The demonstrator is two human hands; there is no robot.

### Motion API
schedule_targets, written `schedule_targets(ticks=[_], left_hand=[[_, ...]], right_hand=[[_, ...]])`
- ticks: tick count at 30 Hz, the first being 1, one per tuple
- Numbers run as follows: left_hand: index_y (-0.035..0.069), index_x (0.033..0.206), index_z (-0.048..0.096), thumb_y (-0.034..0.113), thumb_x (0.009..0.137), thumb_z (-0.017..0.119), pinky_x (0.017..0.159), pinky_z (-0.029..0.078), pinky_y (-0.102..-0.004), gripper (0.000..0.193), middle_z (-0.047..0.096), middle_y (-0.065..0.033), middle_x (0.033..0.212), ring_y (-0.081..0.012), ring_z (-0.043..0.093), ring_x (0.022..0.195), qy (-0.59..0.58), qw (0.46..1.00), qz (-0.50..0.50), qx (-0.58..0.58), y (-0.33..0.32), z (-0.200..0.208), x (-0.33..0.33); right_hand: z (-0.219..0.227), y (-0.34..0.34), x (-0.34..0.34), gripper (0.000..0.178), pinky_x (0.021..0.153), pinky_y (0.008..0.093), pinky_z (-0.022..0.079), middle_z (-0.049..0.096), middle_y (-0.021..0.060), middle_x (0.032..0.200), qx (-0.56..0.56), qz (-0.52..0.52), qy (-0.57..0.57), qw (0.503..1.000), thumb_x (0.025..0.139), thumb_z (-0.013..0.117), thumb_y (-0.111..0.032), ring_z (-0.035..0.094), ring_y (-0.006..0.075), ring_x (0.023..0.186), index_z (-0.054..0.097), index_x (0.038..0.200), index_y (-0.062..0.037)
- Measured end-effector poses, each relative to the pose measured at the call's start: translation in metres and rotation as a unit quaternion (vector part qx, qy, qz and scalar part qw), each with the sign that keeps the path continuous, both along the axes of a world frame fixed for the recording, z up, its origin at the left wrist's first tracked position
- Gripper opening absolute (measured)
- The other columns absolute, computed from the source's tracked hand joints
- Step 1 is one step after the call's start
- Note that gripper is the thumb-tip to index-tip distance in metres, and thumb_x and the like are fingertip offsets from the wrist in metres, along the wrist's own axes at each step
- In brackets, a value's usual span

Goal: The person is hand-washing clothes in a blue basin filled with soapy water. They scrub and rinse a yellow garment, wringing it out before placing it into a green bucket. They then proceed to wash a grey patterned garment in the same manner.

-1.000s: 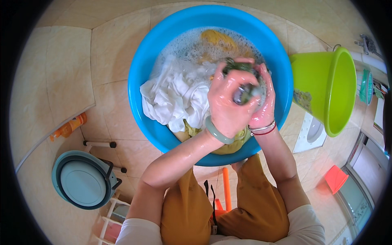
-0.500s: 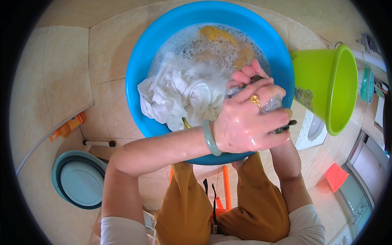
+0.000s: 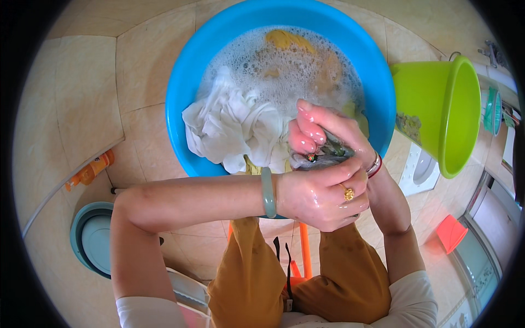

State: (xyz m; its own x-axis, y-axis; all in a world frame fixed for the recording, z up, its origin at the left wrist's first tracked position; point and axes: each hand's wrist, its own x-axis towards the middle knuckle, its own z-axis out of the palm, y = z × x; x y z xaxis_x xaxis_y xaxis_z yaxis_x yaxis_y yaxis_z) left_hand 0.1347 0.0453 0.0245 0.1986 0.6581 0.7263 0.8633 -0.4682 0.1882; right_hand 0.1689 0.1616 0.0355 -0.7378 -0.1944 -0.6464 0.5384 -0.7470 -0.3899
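Note:
My left hand point(image 3: 322, 195), with a green bangle and a gold ring, is closed around a wet, thin grey-and-dark cloth point(image 3: 332, 151). My right hand point(image 3: 333, 127), wearing a red bracelet, curls its fingers over the same cloth from the far side. What kind of garment it is, I cannot tell; most of it is hidden in my fists. Both hands are wet and held above the near right part of a blue basin point(image 3: 183, 71). Beside them in the basin, white fabric point(image 3: 224, 123) lies bunched, and mustard fabric point(image 3: 290, 39) pokes out of the sudsy water point(image 3: 257, 65).
A lime-green bucket point(image 3: 426, 109) lies tilted at the basin's right, near a white squat toilet point(image 3: 421, 169). On the left are a grey-green folding basin point(image 3: 90, 238) and orange bottles point(image 3: 90, 170). An orange-red container point(image 3: 451, 234) sits at the right. My knees flank an orange stool point(image 3: 305, 251).
My left hand has come down toward me, and its elbow has swung left. My right hand, mostly covered before, now shows above it with the cloth between them.

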Motion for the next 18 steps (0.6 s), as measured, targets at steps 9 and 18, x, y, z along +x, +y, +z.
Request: schedule_targets(ticks=[9,18], left_hand=[[0.006,0.066,0.054,0.020,0.069,0.058,0.080,0.052,-0.0394,0.014,0.053,-0.0072,0.078,-0.0239,0.058,0.080,0.093,0.995,-0.025,0.000,-0.005,-0.016,0.001],[0.007,0.064,0.054,0.021,0.070,0.058,0.077,0.050,-0.0359,0.016,0.052,-0.0057,0.073,-0.0220,0.056,0.079,0.134,0.990,-0.048,-0.003,-0.006,-0.031,0.001]], right_hand=[[-0.014,0.003,-0.002,0.045,0.061,0.0280,0.041,0.050,0.0024,0.063,0.063,0.080,0.051,0.993,0.098,0.054,-0.032,0.048,0.0120,0.062,0.049,0.062,-0.0059],[-0.026,0.002,-0.005,0.050,0.060,0.0287,0.042,0.053,0.0031,0.060,0.183,0.153,0.084,0.968,0.099,0.051,-0.033,0.049,0.0116,0.060,0.050,0.060,-0.0027]])
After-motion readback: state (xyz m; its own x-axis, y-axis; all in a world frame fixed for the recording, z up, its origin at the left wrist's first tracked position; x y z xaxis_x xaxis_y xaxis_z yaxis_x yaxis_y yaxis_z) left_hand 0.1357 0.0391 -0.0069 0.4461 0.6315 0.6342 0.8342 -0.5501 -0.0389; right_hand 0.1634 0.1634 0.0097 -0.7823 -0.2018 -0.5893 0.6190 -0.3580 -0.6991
